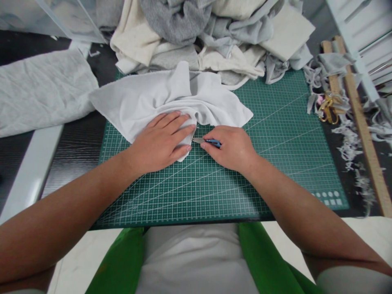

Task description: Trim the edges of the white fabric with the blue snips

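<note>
While both forearms reach in from the bottom edge, over a white shirt flanked by green cloth, they meet on a green cutting mat (275, 155) printed with a pale grid, which lies on the dark table (76, 143). On the mat's near half the left hand (161, 143) lies flat, fingers spread and pressed down on the near edge of a white piece of fabric (147, 100). Just beside it, the right hand (234, 148) is curled tight around a small blue-handled cutter (208, 141), whose metal tip points left and sits right at the fabric's edge, close to the left fingertips; whether the tip touches the cloth cannot be told. Beyond the hands the white fabric spreads rumpled across the mat's upper left part, one corner hanging over the mat's left border. To the left, a folded grey cloth (43, 90) rests on the table. To the right lie gold-handled scissors (329, 108), loose fabric scraps (349, 143) and a wooden ruler (364, 134) running along the edge. Farthest back, a heap of cream and grey cloths (214, 36) crowds the mat's far border.
</note>
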The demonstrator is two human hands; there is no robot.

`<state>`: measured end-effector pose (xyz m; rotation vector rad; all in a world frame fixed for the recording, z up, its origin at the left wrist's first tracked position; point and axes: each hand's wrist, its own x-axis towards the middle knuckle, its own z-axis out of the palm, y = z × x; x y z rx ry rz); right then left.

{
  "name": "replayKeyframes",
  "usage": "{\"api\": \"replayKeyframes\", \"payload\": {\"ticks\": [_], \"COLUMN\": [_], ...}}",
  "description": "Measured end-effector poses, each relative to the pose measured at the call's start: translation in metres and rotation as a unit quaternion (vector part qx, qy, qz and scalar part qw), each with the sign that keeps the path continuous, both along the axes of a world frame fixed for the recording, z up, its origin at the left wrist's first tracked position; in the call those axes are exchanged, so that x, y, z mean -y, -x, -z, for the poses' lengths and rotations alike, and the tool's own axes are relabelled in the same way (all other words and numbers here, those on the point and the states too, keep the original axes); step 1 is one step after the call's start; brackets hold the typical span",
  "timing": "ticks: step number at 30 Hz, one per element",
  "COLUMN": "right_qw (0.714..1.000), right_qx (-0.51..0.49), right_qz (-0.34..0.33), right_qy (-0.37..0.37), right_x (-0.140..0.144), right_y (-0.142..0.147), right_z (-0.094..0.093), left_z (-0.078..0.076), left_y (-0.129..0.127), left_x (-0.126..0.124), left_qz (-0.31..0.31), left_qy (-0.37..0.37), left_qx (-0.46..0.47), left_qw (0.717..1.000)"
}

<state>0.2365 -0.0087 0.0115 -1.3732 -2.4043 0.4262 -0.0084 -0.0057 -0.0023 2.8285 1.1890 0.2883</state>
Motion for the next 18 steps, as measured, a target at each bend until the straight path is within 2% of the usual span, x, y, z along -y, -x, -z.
{"api": "replayKeyframes", "payload": {"ticks": [18], "right_qw": [1.000], "right_qx": [0.010], "right_qz": [0.006], "right_qy": [0.006], "right_x": [-0.0002], "right_y": [0.0007], "right_z": [-0.0015], "left_z": [0.0002], "left_y": [0.0005], "left_x": [-0.0004], "left_qz": [0.006], "left_qy": [0.002], "left_qx": [0.004], "left_qw": [1.000]}}
